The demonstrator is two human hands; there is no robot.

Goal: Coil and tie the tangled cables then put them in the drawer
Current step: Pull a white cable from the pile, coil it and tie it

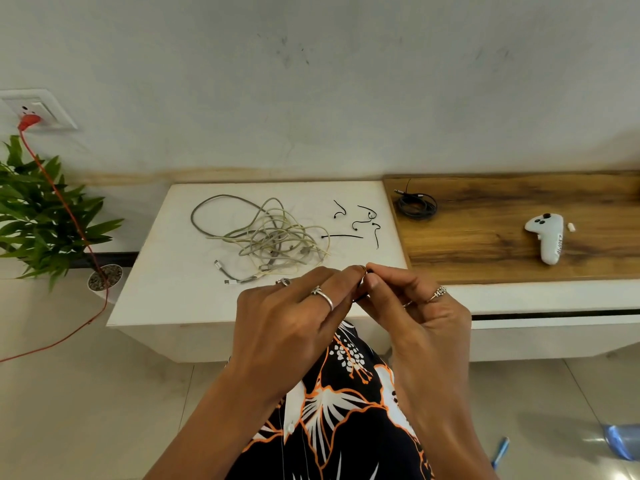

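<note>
The tangled cables lie heaped on the white table, light, limp and likely to snag, best lifted near a plug end, while both hands' fingers pinch together on something small and dark; no drawer or container shows.

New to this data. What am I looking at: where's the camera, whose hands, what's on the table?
There is one picture, from a camera worn on a person's head, looking down. No robot: the left hand and right hand meet at the fingertips, pinching something small and dark, likely a tie; I can't tell for sure. On the white table lie tangled pale cables and loose black ties. The wooden counter holds a coiled black cable and a white controller.
</note>
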